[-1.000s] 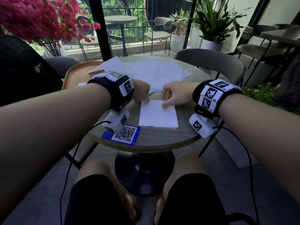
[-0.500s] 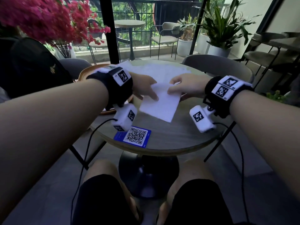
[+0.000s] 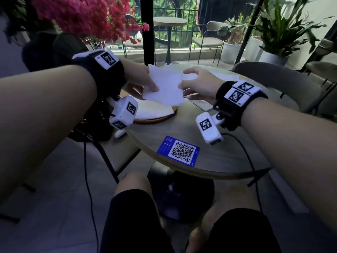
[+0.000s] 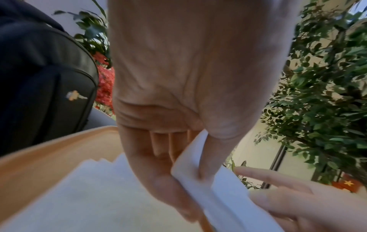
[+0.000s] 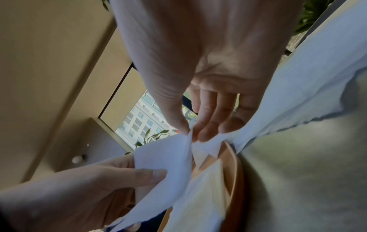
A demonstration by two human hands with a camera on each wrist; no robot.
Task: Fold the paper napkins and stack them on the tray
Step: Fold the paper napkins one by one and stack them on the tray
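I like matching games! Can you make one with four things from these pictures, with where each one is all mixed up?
Things:
1. folded napkin
2. tray
3. blue QR card
4. unfolded napkins

Places:
A. lying flat near the table's front edge
B. spread on the far side of the table
C. held in the air between the left hand and right hand
D. on the table below the hands, with napkins already on it

Pairs: 1-C, 2-D, 3-A, 4-B

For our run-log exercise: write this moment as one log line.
step: stacking | folded napkin: held above tray | left hand: pinching | right hand: pinching
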